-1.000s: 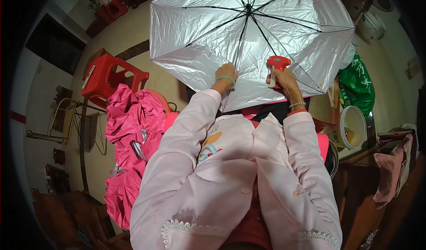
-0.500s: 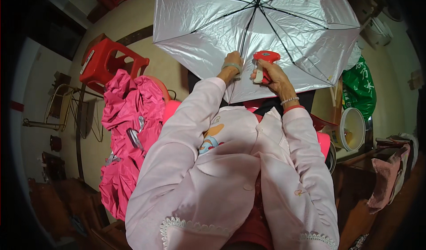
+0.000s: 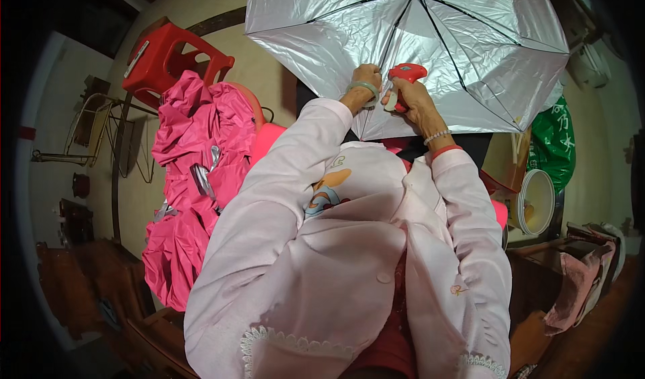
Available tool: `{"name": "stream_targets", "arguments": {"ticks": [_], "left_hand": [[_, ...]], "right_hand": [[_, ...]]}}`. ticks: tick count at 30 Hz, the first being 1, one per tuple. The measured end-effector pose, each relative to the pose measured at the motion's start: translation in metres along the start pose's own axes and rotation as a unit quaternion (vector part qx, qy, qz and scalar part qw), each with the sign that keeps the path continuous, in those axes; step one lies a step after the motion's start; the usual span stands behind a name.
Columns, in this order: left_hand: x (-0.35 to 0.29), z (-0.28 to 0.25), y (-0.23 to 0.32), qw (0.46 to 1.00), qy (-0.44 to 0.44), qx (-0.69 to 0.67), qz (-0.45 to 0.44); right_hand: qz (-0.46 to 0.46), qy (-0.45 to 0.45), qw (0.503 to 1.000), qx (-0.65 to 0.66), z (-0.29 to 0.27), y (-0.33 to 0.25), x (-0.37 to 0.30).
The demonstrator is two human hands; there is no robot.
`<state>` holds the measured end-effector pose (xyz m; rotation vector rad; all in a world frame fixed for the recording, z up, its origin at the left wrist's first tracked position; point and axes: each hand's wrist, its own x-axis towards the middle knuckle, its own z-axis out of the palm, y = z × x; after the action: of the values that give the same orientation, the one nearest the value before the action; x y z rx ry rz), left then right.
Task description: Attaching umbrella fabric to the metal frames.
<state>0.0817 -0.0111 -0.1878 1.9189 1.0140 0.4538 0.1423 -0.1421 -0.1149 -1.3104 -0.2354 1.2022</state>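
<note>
An open umbrella (image 3: 470,70) with a silver inner side and black ribs spreads out before me, its inside facing up toward me. My left hand (image 3: 367,76) is closed at its near part, gripping the cloth beside a black rib; the fingertips are partly hidden. Just to the right, my right hand (image 3: 413,97) is wrapped round a red and white pistol-grip hand tool (image 3: 408,72). The tool's red head lies over the silver cloth, close to my left fingers. Whether it touches the rib, I cannot tell.
Crumpled pink umbrellas (image 3: 195,150) with silver patches are heaped at my left. Beyond them stands a red plastic stool (image 3: 176,60), with a metal frame rack (image 3: 87,134) farther left. On the right are a green bag (image 3: 554,144), a white bucket (image 3: 537,201) and draped cloths (image 3: 581,278).
My right hand has brought the red and white tool closer to my left hand. The umbrella and both hands appear slightly higher and farther right in view.
</note>
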Motion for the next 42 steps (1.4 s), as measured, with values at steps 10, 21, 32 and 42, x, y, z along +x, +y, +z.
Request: {"name": "stream_targets", "arguments": {"ticks": [10, 21, 32, 42], "left_hand": [[-0.005, 0.003, 0.001, 0.994, 0.046, 0.059, 0.083], [0.021, 0.009, -0.02, 0.937, -0.1, 0.313, 0.114], [-0.01, -0.014, 0.015, 0.991, -0.105, -0.075, -0.041], [-0.023, -0.028, 0.028, 0.968, -0.134, -0.193, -0.086]], "right_hand": [[0.031, 0.002, 0.998, 0.056, 0.002, 0.005, -0.013], [0.064, -0.061, 0.979, 0.182, -0.02, 0.01, -0.007], [0.057, -0.118, 0.971, 0.198, -0.033, 0.02, 0.001], [0.052, -0.126, 0.972, 0.191, -0.031, 0.019, -0.004]]}}
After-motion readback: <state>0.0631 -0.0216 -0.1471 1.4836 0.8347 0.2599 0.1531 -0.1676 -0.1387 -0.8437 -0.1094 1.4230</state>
